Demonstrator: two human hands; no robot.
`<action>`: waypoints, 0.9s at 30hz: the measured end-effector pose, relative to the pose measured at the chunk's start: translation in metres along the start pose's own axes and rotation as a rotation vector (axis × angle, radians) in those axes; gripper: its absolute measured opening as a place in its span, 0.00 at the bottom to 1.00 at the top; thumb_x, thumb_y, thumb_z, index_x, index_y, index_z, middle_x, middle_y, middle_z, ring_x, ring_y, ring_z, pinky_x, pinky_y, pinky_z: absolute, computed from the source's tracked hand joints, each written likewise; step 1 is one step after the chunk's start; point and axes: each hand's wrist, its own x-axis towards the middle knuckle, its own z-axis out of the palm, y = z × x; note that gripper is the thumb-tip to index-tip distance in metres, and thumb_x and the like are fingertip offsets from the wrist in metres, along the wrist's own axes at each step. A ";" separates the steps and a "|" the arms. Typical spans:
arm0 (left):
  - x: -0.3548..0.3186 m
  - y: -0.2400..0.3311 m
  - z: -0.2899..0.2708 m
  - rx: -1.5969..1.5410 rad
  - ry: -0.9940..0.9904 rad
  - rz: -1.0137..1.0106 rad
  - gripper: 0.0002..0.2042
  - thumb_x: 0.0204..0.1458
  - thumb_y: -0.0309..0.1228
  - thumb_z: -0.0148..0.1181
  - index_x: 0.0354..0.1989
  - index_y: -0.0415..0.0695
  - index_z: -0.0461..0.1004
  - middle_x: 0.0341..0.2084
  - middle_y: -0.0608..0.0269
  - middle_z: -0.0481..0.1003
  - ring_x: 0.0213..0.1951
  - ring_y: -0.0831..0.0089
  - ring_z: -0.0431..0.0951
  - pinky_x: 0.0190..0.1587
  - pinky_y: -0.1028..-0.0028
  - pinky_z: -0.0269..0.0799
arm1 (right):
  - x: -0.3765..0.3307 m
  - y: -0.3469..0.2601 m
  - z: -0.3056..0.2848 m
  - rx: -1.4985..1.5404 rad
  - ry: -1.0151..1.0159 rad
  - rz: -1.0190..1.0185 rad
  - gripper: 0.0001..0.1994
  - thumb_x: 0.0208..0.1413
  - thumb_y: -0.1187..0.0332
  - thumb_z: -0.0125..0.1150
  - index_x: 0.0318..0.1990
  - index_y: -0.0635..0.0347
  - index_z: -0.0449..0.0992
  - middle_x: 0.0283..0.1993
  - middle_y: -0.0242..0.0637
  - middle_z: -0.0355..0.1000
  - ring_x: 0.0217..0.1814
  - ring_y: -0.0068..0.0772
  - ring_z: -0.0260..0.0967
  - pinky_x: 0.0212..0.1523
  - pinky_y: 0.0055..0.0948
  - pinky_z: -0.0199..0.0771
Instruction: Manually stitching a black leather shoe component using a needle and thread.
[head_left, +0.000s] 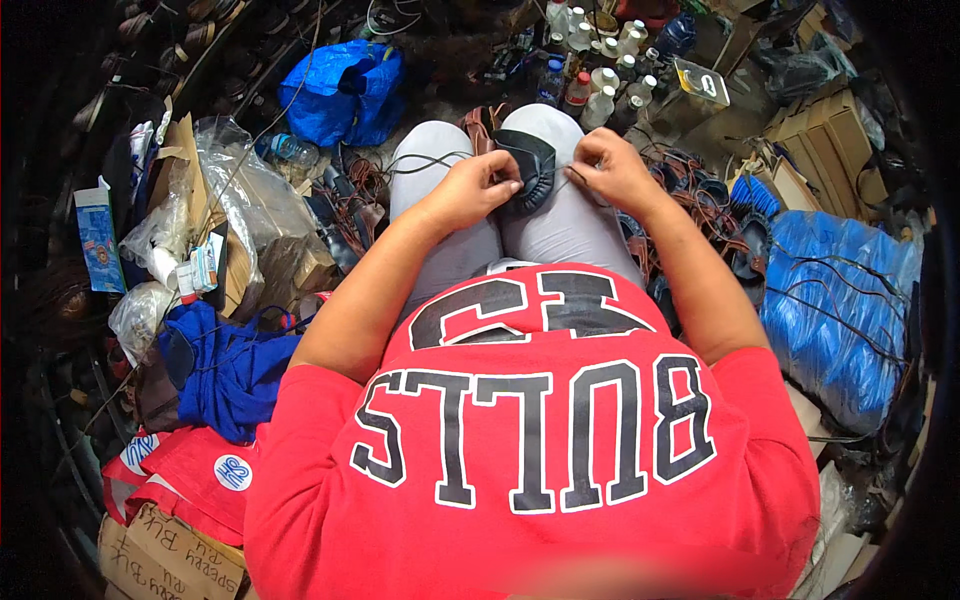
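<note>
Shoe: we're holding a small black leather shoe (528, 168) on our lap, resting across the grey knees (560, 225), between both hands.
Left hand: our left hand (478, 188) is closing its fingers on the shoe's near edge, pinching it steady.
Right hand: our right hand (612, 168) is curling nearly closed just beside the shoe; looks like it's pulling a thin thread (578, 180), though it's too fine to be sure.
Cord: a dark cord (425, 160) is trailing off over the left thigh.
Doing it well: we're guessing this is hand stitching, so we're keeping the left pinch close to the seam, pulling the thread snug and even, not yanking, so the leather isn't puckering.
Watch out: that loose cord could be snagging the thread, so we're keeping it off to the side.
Around us: blue bag (345, 90) up ahead, white bottles (600, 75) past the knees, blue plastic sheet (840, 300) on the right, brown straps (700, 190) near the right arm.
</note>
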 end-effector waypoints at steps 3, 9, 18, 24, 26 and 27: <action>-0.009 0.004 -0.014 -0.313 -0.065 -0.035 0.07 0.54 0.27 0.53 0.40 0.43 0.67 0.27 0.67 0.71 0.31 0.78 0.70 0.35 0.77 0.66 | 0.010 0.028 0.004 0.277 0.380 0.298 0.11 0.53 0.64 0.56 0.28 0.64 0.73 0.30 0.38 0.71 0.34 0.31 0.69 0.36 0.29 0.68; -0.026 0.022 -0.043 0.393 0.052 -0.053 0.10 0.45 0.32 0.63 0.35 0.41 0.76 0.24 0.64 0.71 0.28 0.74 0.71 0.32 0.75 0.67 | 0.011 0.005 -0.004 1.795 0.522 0.647 0.18 0.61 0.55 0.44 0.34 0.62 0.70 0.31 0.39 0.71 0.36 0.36 0.70 0.43 0.42 0.71; -0.008 0.015 -0.019 -0.007 0.005 -0.021 0.03 0.50 0.25 0.56 0.31 0.40 0.69 0.24 0.63 0.71 0.31 0.76 0.71 0.36 0.75 0.66 | 0.007 0.029 0.009 2.003 0.033 0.422 0.21 0.63 0.57 0.39 0.18 0.55 0.60 0.13 0.28 0.50 0.16 0.23 0.47 0.29 0.27 0.55; -0.051 0.020 -0.077 0.660 0.276 -0.092 0.07 0.49 0.32 0.57 0.31 0.42 0.76 0.26 0.53 0.76 0.30 0.64 0.76 0.34 0.69 0.70 | -0.002 0.017 0.003 2.050 0.217 0.498 0.21 0.62 0.59 0.40 0.16 0.55 0.59 0.12 0.28 0.49 0.14 0.25 0.46 0.29 0.27 0.56; -0.038 0.019 -0.073 0.317 0.522 -0.090 0.10 0.53 0.33 0.54 0.33 0.39 0.76 0.28 0.59 0.77 0.33 0.68 0.77 0.37 0.72 0.70 | 0.001 0.012 0.003 2.044 0.246 0.522 0.21 0.62 0.59 0.40 0.16 0.55 0.59 0.12 0.28 0.49 0.14 0.25 0.46 0.29 0.27 0.56; -0.029 0.022 -0.065 0.105 0.587 0.003 0.12 0.55 0.35 0.52 0.34 0.38 0.75 0.29 0.60 0.77 0.34 0.68 0.77 0.38 0.73 0.70 | 0.001 0.011 0.003 2.040 0.235 0.533 0.21 0.62 0.58 0.39 0.16 0.54 0.59 0.12 0.28 0.48 0.13 0.24 0.45 0.28 0.27 0.56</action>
